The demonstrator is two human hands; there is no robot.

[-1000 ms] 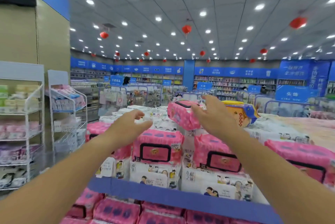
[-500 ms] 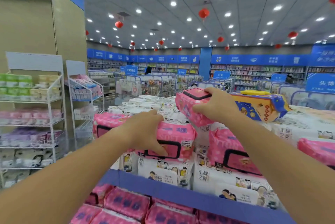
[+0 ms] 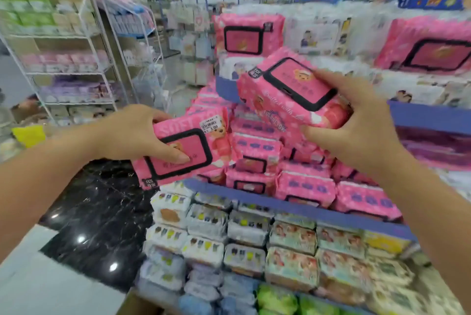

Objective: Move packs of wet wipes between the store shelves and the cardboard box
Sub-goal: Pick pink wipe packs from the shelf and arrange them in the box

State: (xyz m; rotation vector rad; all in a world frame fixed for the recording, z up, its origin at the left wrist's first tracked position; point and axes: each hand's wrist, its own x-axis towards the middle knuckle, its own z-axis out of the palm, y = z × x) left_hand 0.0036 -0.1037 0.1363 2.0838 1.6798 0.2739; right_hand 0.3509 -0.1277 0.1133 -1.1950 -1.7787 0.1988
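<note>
1. You hold one pink wet wipes pack in each hand, and both are lifted off the shelves. The cardboard box is not clearly in view, so find it before you swing down.
2. The left pack [image 3: 182, 155] hangs in the air just off the left corner of the middle shelf [image 3: 293, 206], lid facing you. The right pack [image 3: 290, 95] is tilted above the stacked pink packs [image 3: 303, 184], in front of that shelf's blue front edge.
3. These packs look soft, so squeeze the body rather than the hard lid flap, which could pop open.
4. Draw both packs back toward you before lowering them. The right one looks close enough to the stack to nudge it over the edge.
5. Your left hand [image 3: 132, 133] grips its pack at the left end, thumb pressed on the lid and fingers curled behind the top edge.
6. Your right hand [image 3: 356, 123] clamps the right end of its pack, fingers over the lid and thumb on the near side.
7. Both forearms reach forward, the right held higher.
</note>
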